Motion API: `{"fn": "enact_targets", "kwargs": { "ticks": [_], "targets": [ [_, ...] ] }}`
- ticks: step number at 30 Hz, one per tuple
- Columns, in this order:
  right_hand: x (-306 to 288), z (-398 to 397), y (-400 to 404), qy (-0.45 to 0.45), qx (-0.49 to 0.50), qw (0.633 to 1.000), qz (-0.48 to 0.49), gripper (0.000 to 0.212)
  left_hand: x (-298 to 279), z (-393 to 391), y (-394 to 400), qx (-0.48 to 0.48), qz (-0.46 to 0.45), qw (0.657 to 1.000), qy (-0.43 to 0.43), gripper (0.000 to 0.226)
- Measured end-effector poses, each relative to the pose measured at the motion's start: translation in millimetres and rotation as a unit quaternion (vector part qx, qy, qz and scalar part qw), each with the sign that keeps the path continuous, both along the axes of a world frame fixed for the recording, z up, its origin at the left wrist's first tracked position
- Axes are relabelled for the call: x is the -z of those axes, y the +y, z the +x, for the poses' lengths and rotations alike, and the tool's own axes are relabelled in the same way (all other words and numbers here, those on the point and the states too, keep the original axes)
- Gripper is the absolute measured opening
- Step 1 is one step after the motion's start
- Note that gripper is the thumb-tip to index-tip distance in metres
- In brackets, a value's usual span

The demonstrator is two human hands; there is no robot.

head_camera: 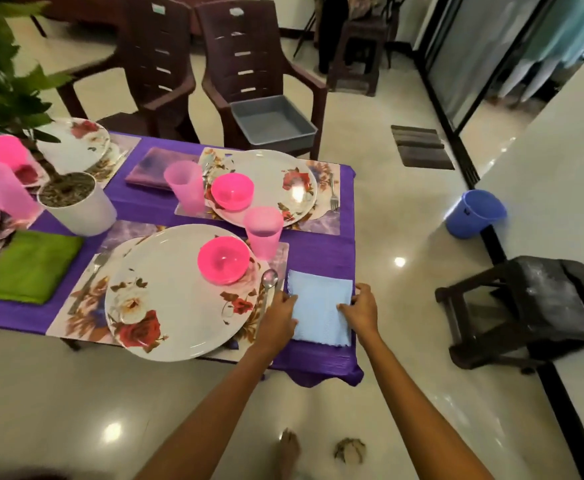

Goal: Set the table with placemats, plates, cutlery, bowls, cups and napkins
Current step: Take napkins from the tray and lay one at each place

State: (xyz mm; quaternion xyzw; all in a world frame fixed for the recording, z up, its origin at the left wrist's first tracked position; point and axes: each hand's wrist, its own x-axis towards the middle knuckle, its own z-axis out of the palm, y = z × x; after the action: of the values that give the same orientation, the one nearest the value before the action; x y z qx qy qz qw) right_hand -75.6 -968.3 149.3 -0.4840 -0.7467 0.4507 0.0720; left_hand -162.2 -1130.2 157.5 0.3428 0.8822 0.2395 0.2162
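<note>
Low in the middle of the frame, a napkin lies on the table, just right of the near placemat. On that placemat sits a plate bearing a bowl; a spoon lies between plate and napkin, a cup behind. Left hand and right hand rest on the napkin's side edges.
</note>
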Motion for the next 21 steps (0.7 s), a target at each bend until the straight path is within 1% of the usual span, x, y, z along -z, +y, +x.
{"fn": "enact_targets", "kwargs": {
  "ticks": [4,6,7,9,11,12,13,14,16,19,21],
  "targets": [
    [2,-3,1,-0.004,0.027,1.000,0.013,0.055,3,-12,4,0.011,0.000,1.000,-0.005,0.054],
    [1,-3,-1,-0.005,0.036,0.999,0.023,0.056,1,-15,6,0.029,-0.013,0.999,0.011,0.058],
    [-1,-3,-2,-0.004,0.038,0.999,0.036,0.056,1,-16,8,0.040,-0.013,0.998,0.046,0.062],
    [-3,-3,-5,0.004,0.031,0.994,0.107,0.051,1,-16,10,0.074,-0.016,0.988,0.133,0.069],
    [-2,1,-13,0.020,0.003,0.983,0.185,0.041,4,-13,15,0.107,-0.026,0.976,0.189,0.064],
    [0,1,-19,0.026,-0.015,0.979,0.200,0.039,6,-10,18,0.123,-0.026,0.970,0.207,0.059],
    [4,1,-25,0.021,-0.037,0.976,0.214,0.040,7,-7,21,0.137,-0.024,0.967,0.215,0.054],
    [11,0,-30,0.010,-0.066,0.970,0.235,0.046,7,-4,23,0.147,-0.027,0.965,0.214,0.052],
    [25,-5,-35,-0.030,-0.121,0.955,0.269,0.062,10,-4,30,0.167,-0.048,0.966,0.191,0.056],
    [36,-11,-32,-0.075,-0.150,0.950,0.262,0.081,17,-10,35,0.191,-0.094,0.964,0.156,0.058],
    [37,-12,-30,-0.094,-0.158,0.950,0.252,0.084,22,-12,33,0.203,-0.101,0.963,0.146,0.060]
  ]
}}
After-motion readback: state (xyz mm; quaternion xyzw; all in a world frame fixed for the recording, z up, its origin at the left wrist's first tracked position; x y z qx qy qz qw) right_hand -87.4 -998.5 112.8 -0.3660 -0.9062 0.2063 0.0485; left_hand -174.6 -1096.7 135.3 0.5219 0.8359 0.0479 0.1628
